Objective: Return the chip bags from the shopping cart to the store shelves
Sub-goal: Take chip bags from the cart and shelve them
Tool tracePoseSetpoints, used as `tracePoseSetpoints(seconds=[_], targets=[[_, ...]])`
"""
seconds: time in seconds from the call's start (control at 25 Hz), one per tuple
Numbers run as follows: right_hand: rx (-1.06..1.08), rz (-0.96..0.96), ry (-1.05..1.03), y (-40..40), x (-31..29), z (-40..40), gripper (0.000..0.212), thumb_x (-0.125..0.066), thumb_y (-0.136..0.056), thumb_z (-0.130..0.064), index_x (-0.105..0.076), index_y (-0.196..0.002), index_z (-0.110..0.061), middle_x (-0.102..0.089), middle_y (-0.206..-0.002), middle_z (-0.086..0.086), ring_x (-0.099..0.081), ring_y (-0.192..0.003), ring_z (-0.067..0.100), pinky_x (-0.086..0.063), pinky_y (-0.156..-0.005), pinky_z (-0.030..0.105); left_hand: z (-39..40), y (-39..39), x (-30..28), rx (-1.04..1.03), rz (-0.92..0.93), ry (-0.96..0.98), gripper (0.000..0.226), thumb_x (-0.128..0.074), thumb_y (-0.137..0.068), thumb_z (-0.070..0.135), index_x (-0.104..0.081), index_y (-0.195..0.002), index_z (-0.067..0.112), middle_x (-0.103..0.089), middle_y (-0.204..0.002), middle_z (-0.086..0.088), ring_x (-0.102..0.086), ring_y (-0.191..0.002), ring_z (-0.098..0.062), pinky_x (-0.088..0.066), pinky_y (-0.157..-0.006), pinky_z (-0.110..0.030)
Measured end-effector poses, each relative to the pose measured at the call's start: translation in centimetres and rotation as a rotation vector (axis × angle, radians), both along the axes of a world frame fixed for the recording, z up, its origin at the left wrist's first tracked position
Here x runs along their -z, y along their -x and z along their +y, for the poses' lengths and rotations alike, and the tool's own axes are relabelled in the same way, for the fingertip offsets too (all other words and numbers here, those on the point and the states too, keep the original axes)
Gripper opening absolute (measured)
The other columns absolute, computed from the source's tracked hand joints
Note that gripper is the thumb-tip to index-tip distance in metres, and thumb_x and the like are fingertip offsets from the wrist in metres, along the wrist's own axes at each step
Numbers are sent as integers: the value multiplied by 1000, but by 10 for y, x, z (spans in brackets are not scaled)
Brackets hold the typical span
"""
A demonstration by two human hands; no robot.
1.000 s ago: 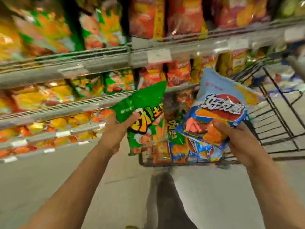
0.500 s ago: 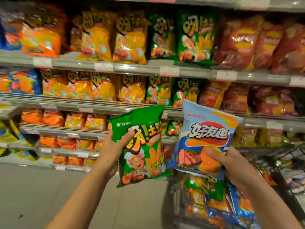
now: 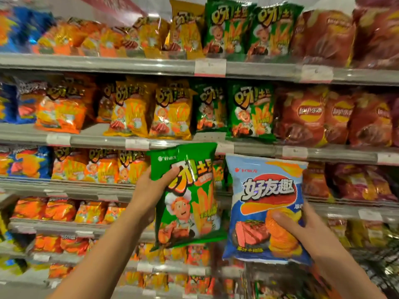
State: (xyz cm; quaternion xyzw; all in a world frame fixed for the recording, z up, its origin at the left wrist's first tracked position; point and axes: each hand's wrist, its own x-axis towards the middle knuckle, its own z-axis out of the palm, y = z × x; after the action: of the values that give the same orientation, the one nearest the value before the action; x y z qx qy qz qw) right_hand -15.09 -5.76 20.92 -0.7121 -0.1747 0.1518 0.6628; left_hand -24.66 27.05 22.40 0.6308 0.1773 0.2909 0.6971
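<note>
My left hand [image 3: 151, 190] grips a green chip bag [image 3: 192, 203] by its left edge, thumb across the front, and holds it upright before the shelves. My right hand [image 3: 306, 229] grips a blue chip bag [image 3: 263, 190] at its lower right, thumb pressed on the picture of the chips. The two bags hang side by side in front of the third shelf [image 3: 323, 153]. Matching green bags [image 3: 250, 113] stand on the shelf just above, and more green bags [image 3: 228, 29] on the top shelf. The shopping cart [image 3: 380, 268] shows only as dark wire at the lower right.
Yellow and orange bags [image 3: 151, 111] fill the shelves to the left, and red bags [image 3: 336, 117] fill those to the right. Blue bags [image 3: 32, 162] stand at the far left. White price tags [image 3: 210, 67] line the shelf edges. Lower shelves hold small orange bags [image 3: 60, 210].
My view has risen from the cart and floor to the shelves. Both hands have lifted their bags higher and nearer to the shelves, still held the same way.
</note>
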Motion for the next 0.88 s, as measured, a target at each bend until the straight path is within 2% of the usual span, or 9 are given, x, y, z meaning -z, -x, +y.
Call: tracePoseSetpoints(seconds=[0.12,0.2,0.28,0.4,0.48,0.6,0.72,0.8,0.88], targets=[[24,-113,-19,-41,-29,18,70,-79,-65,-61,-51,-129,-60,-67,-125,-27,-64,-117,5,-51,-101,46,23,-69,-57,13,-42,-94,41,-84,-71,45,-73,-108,31,-78,-106,7,-73,-101,-18,-59,-80,-34],[57,-176,-39,-76,-46,32,65,-77,-64,-62,-50,-123,-67,-66,-116,-38,-63,-106,-12,-52,-91,35,39,-119,-92,-34,-71,-162,45,-83,-78,40,-68,-118,26,-76,-111,5,-72,-104,-18,-57,-83,-36],[95,-219,-37,-112,-61,43,70,-75,-62,-60,-48,-126,-65,-66,-112,-39,-61,-103,-15,-49,-89,29,54,-164,-118,-93,-74,-232,28,-82,-82,34,-71,-106,23,-78,-98,3,-74,-88,-15,-55,-68,-26],[93,-215,-36,-159,-72,58,78,-77,-61,-53,-51,-134,-47,-71,-113,-28,-65,-109,3,-49,-95,36,74,-220,-137,-142,-36,-222,17,-82,-82,28,-70,-87,17,-73,-68,8,-66,-59,-6,-46,-44,-15],[68,-255,-41,-181,-75,67,65,-77,-64,-47,-54,-125,-50,-72,-105,-33,-67,-97,-10,-50,-85,27,85,-248,-142,-149,-2,-149,18,-82,-82,28,-69,-86,16,-69,-64,10,-61,-53,-1,-42,-38,-11],[30,-304,-40,-201,-77,84,60,-75,-68,-37,-53,-123,-48,-70,-104,-36,-65,-92,-18,-49,-77,16,91,-278,-147,-24,-34,-92,30,-81,-83,30,-71,-108,19,-74,-98,8,-67,-82,-2,-50,-66,-15],[69,-339,-33,-215,-77,92,65,-76,-64,-36,-54,-125,-43,-71,-104,-35,-66,-92,-16,-52,-72,7,92,-301,-142,50,-48,-97,42,-76,-88,21,-62,-128,14,-67,-123,-2,-62,-112,-15,-45,-92,-27],[86,-350,-23,-219,-79,96,67,-77,-59,-44,-55,-122,-44,-71,-104,-34,-67,-91,-14,-53,-72,9,91,-311,-132,44,-26,-126,40,-74,-90,22,-61,-127,12,-68,-124,-5,-62,-111,-19,-46,-93,-29],[82,-374,-11,-220,-81,100,72,-76,-55,-51,-56,-124,-44,-72,-107,-28,-69,-93,-6,-56,-79,23,90,-315,-121,-17,-11,-253,30,-71,-92,24,-61,-118,15,-69,-111,3,-64,-95,-15,-49,-79,-14]])
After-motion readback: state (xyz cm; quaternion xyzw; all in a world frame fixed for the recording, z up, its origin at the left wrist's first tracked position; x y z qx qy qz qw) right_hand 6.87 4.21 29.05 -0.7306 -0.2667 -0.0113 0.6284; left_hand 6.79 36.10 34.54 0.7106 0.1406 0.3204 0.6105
